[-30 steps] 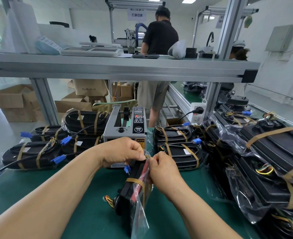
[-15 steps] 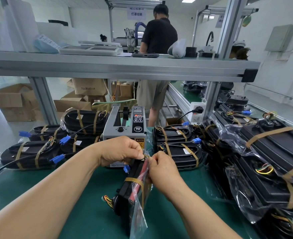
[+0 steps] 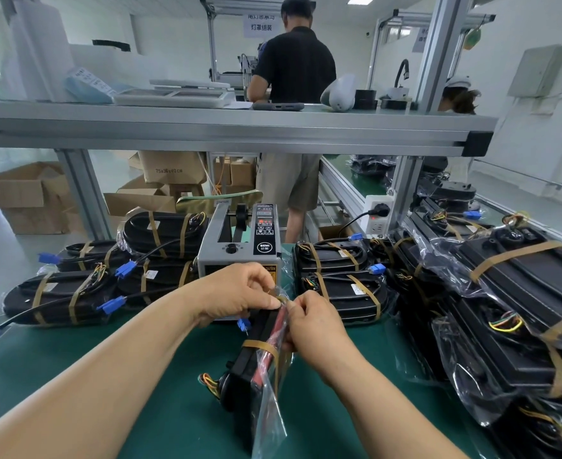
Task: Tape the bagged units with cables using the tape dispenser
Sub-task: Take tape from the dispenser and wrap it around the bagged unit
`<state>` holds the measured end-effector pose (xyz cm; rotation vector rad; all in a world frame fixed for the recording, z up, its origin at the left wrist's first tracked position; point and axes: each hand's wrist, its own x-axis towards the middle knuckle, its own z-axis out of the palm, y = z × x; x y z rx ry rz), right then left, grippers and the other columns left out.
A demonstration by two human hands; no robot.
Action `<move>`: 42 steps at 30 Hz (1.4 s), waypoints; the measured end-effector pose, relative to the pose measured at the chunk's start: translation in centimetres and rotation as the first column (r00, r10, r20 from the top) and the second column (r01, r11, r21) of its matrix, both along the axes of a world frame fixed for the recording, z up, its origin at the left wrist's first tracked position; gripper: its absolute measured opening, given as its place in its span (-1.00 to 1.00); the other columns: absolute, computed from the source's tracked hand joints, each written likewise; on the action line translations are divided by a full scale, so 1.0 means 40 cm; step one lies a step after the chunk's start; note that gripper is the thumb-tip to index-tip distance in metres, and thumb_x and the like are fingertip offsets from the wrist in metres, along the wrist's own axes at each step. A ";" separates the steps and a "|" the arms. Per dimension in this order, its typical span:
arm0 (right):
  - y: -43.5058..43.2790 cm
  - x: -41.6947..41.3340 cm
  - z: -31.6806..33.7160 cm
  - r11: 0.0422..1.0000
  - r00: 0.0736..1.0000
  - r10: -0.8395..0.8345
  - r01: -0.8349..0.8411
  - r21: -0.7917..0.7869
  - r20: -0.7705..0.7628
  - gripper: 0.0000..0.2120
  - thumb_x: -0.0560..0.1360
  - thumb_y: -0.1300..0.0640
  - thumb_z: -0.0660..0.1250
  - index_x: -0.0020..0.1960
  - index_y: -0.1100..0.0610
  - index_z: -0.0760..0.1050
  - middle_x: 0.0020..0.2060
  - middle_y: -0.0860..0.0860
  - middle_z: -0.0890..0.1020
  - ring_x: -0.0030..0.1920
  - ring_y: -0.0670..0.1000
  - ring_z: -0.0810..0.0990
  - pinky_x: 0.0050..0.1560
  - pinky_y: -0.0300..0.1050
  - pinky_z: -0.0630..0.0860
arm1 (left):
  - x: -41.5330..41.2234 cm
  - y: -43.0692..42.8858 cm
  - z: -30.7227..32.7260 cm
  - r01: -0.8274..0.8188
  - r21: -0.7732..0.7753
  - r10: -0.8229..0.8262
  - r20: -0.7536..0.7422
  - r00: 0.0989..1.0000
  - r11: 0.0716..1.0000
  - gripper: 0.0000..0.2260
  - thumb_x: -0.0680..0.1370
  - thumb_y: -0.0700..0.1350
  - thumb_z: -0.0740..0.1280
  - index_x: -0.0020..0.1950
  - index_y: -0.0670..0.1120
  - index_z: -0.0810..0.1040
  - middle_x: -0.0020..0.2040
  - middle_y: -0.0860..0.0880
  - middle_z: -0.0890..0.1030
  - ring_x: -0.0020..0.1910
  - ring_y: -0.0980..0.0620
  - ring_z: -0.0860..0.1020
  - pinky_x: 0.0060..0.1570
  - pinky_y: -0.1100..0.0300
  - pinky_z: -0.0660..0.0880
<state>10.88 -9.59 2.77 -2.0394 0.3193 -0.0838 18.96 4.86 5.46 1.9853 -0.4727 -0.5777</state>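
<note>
A black bagged unit (image 3: 251,366) stands on its edge on the green bench, its far end between my hands, with one brown tape band around its middle and coloured wires at its near end. My left hand (image 3: 240,293) and my right hand (image 3: 312,321) both pinch a strip of brown tape (image 3: 281,299) at the unit's far end. A blue connector (image 3: 244,325) hangs under my left hand. The grey tape dispenser (image 3: 240,241) stands just behind my hands.
Taped bagged units lie stacked to the left (image 3: 64,296), behind the dispenser's right (image 3: 339,276) and in a tall pile at the right (image 3: 511,313). An aluminium shelf (image 3: 226,127) spans overhead. A person (image 3: 294,94) stands beyond the bench. Cardboard boxes (image 3: 24,193) sit on the floor.
My hands and the unit have hardly moved; the fingers keep working the tape at the unit's far end.
</note>
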 end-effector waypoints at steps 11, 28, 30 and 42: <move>-0.004 0.006 -0.003 1.000 1.000 0.007 -0.007 0.019 -0.017 -0.81 0.65 0.07 0.18 -0.02 0.15 0.48 -0.01 0.16 0.62 0.04 0.20 0.64 0.12 0.19 0.60 | -0.073 -0.029 -0.074 -0.365 -0.253 0.304 -0.249 0.919 0.896 -0.78 0.46 -0.09 0.52 0.06 -0.11 0.62 -0.13 -0.13 0.70 -0.26 -0.02 0.63 -0.28 0.15 0.56; 0.029 -0.070 0.004 0.965 0.996 0.050 -0.028 0.259 -0.079 -0.85 0.62 0.05 0.20 0.09 0.01 0.53 0.01 0.06 0.64 0.03 0.05 0.62 0.14 0.08 0.59 | -0.258 -0.025 -0.060 -0.614 -0.406 0.521 -0.325 0.789 0.677 -0.60 0.48 -0.24 0.48 0.25 0.00 0.47 0.05 -0.12 0.62 -0.09 -0.16 0.68 -0.12 -0.10 0.66; 0.048 -0.098 0.026 0.934 0.991 0.105 -0.071 0.350 -0.078 -0.79 0.59 0.05 0.18 0.02 0.07 0.57 0.04 0.20 0.66 0.03 0.13 0.65 0.10 0.09 0.57 | -0.291 -0.015 -0.054 -0.630 -0.426 0.577 -0.264 0.773 0.649 -0.66 0.50 -0.20 0.45 0.20 0.06 0.49 0.06 -0.05 0.59 -0.04 -0.11 0.67 -0.07 -0.08 0.66; 0.031 -0.278 0.076 0.938 0.929 0.330 -0.343 0.056 0.169 -0.37 0.17 -0.20 0.58 0.22 -0.17 0.56 0.07 -0.20 0.71 0.13 -0.21 0.65 0.27 -0.12 0.52 | -0.485 0.136 -0.033 -0.468 -0.624 0.621 0.036 0.783 0.626 -0.65 0.59 -0.41 0.23 0.06 0.01 0.63 -0.07 0.10 0.71 -0.16 0.06 0.69 -0.18 0.28 0.57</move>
